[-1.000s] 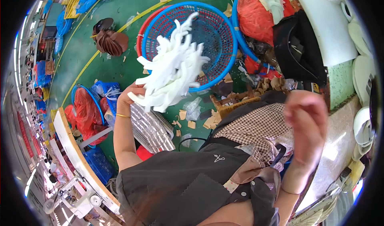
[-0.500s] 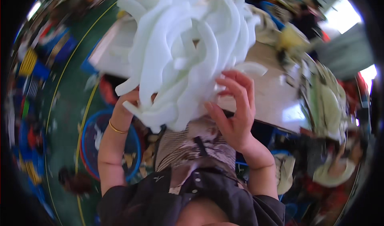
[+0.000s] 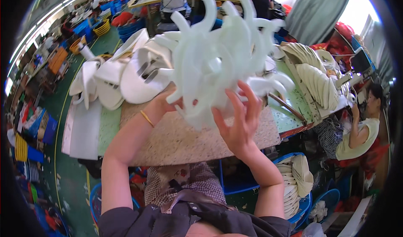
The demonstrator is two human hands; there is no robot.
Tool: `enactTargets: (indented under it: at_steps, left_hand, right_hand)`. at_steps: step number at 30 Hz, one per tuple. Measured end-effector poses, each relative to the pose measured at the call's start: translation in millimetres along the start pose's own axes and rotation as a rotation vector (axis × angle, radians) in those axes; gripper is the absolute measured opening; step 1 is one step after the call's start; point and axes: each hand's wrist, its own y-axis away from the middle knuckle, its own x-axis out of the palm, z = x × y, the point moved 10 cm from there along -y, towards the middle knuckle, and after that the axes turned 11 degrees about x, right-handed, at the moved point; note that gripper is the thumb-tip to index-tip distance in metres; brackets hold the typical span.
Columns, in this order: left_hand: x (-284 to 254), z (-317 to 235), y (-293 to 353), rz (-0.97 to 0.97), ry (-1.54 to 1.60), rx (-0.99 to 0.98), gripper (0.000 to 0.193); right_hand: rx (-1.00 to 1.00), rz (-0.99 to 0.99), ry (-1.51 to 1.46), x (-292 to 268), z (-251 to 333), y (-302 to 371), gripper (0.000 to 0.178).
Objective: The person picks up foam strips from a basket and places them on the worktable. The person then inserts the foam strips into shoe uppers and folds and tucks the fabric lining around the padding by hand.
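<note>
The bunch of white curved foam pieces is held up in the air above the speckled board on the work table. The pieces stick out every way, like big floppy petals. The right hand is under the bunch on the near right side. Its fingers are spread wide and press against the pieces. The left hand holds the bunch from the left. Most of it is hidden behind the foam, so I cannot tell how its fingers sit. A thin gold bangle is on the left wrist.

To the left, on the table, lies a pile of white shaped pieces. Far right on the table are stacks of cream curved pieces. Near right, low down, a blue basket holds more of them. Another person sits at the right.
</note>
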Motion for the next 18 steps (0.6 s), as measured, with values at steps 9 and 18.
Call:
enactTargets:
  at_steps: [9, 18]
  left_hand:
    - [79.1, 104.3, -135.0, 0.028, -0.721, -0.177, 0.047]
    - [142.9, 52.0, -145.6, -0.003, -1.200, 0.540, 0.047]
  right_hand:
    - [0.505, 0.081, 0.362, -74.6, -240.9, 0.1, 0.032]
    - [0.605, 0.365, 0.836, -57.2, -277.0, -30.8, 0.050]
